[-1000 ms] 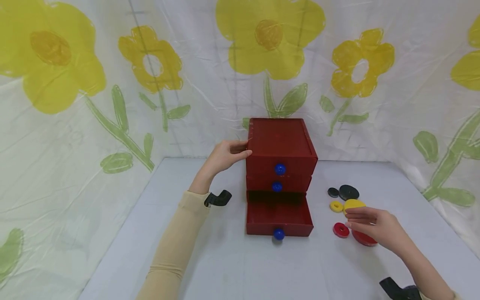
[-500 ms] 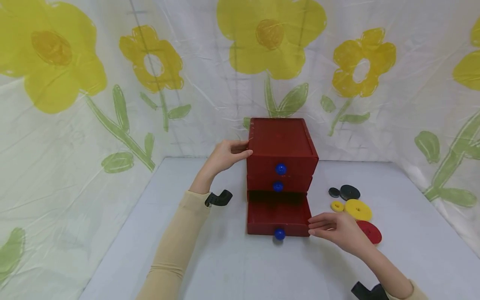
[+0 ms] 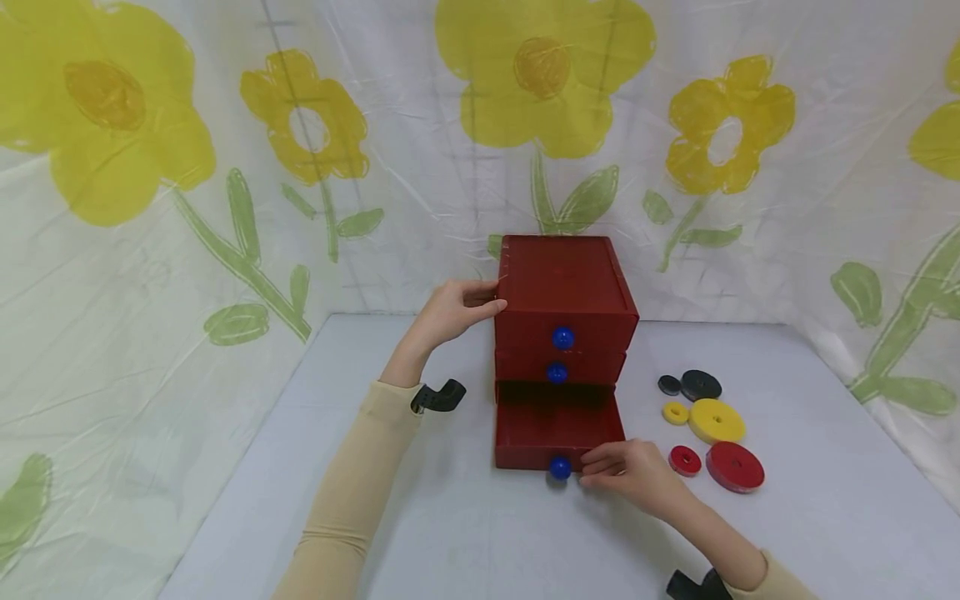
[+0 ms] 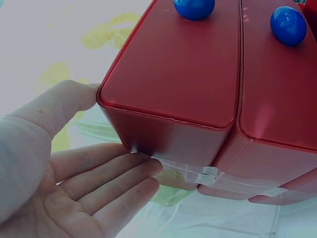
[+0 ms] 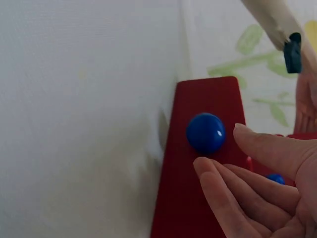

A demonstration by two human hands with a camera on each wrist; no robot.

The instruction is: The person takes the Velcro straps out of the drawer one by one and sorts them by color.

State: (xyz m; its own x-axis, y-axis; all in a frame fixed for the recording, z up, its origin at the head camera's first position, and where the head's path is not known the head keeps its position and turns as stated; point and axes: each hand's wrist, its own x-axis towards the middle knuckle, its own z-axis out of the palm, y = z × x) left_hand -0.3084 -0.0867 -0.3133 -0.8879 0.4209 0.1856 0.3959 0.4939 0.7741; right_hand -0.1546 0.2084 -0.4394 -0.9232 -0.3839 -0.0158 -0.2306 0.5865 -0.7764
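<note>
A red three-drawer chest (image 3: 566, 275) stands on the table with its bottom drawer (image 3: 558, 417) pulled out and nothing seen inside. My left hand (image 3: 453, 312) rests against the chest's upper left side; in the left wrist view its thumb touches the front edge and the straight fingers lie along the side wall. Just right of the bottom drawer's blue knob (image 3: 560, 468) is my right hand (image 3: 637, 477). The right wrist view shows its thumb and fingers apart, close to the knob (image 5: 205, 133) but not round it.
Right of the chest lie flat discs in pairs, one small and one large: black (image 3: 701, 385), yellow (image 3: 717, 421) and red (image 3: 735, 467). Behind the white table (image 3: 420, 533) hangs a flower-painted sheet (image 3: 420, 192). The upper two drawers are closed.
My right hand has moved left from above the red and yellow discs, past the drawer's right corner, to its blue knob. The left hand has stayed on the chest.
</note>
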